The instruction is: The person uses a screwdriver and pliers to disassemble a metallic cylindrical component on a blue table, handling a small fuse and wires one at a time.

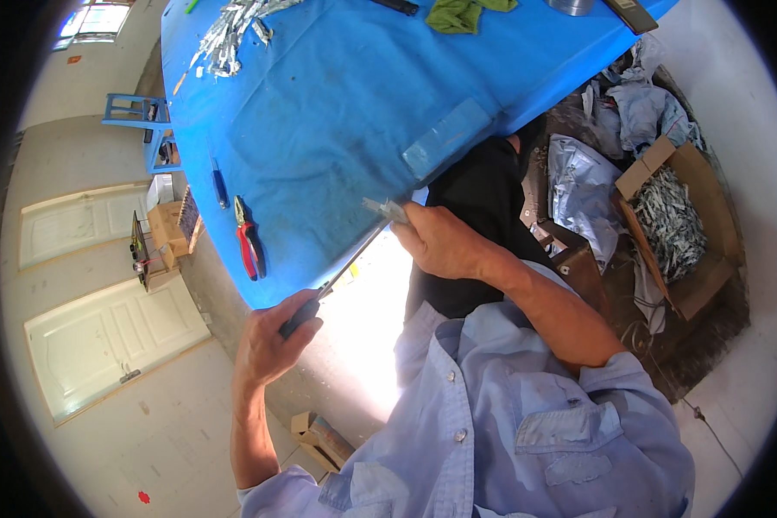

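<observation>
My left hand (272, 338) is closed round the dark handle of a screwdriver (349, 262), whose long thin shaft slants up to the right. At the tip end of that shaft, my right hand (445, 243) pinches a small pale silvery piece (383, 208); its exact kind is too small to make out. The shaft's tip appears to meet this piece, though the fingers partly hide the contact. Both hands are over the near edge of the blue-covered table (319, 164). Red-handled pliers (249, 242) and a second, blue-handled screwdriver (219, 184) lie on the table's left side.
A heap of silvery strips (231, 34) and a green cloth (464, 14) lie toward the table's far side. At right, a cardboard box (723, 268) holds many similar strips, beside a silver bag (581, 186). A blue stand (126, 110) is left of the table.
</observation>
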`<action>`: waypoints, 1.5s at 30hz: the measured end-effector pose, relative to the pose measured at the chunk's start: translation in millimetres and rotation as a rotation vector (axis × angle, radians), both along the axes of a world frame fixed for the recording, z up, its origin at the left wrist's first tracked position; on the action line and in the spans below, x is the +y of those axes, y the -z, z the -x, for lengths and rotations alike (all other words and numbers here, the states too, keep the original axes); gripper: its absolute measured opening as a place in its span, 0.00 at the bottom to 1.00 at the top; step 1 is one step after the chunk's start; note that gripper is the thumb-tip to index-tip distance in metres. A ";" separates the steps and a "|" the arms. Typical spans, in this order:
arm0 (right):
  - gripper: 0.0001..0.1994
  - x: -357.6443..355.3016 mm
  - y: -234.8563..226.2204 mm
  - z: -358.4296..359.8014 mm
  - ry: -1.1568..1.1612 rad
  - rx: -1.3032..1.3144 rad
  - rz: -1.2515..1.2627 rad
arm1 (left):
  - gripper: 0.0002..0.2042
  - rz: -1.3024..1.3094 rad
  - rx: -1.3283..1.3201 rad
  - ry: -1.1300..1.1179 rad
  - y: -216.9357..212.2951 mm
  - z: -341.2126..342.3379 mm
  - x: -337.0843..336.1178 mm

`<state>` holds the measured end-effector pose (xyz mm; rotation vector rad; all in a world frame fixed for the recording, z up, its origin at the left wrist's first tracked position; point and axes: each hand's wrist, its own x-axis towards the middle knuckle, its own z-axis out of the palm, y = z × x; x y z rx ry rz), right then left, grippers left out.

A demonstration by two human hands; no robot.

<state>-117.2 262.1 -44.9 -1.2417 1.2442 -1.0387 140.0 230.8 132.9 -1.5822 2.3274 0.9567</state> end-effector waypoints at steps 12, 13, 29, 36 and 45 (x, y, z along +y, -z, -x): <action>0.14 0.9 -7.1 -2.7 0.034 0.039 -0.036 | 0.16 0.284 -0.089 0.173 -15.7 17.9 17.2; 0.14 0.9 -6.9 -2.5 0.031 0.046 -0.042 | 0.16 0.294 -0.153 0.188 -17.5 21.4 18.6; 0.14 -2.6 -3.2 2.8 -0.023 -0.028 -0.030 | 0.07 0.291 -0.047 0.189 17.8 7.6 3.7; 0.14 -2.5 -5.5 3.8 -0.014 -0.056 -0.060 | 0.08 0.153 -0.003 0.069 19.3 4.8 -2.1; 0.14 -2.4 -8.3 4.3 -0.016 -0.027 -0.046 | 0.08 0.272 -0.019 0.129 12.0 7.0 3.8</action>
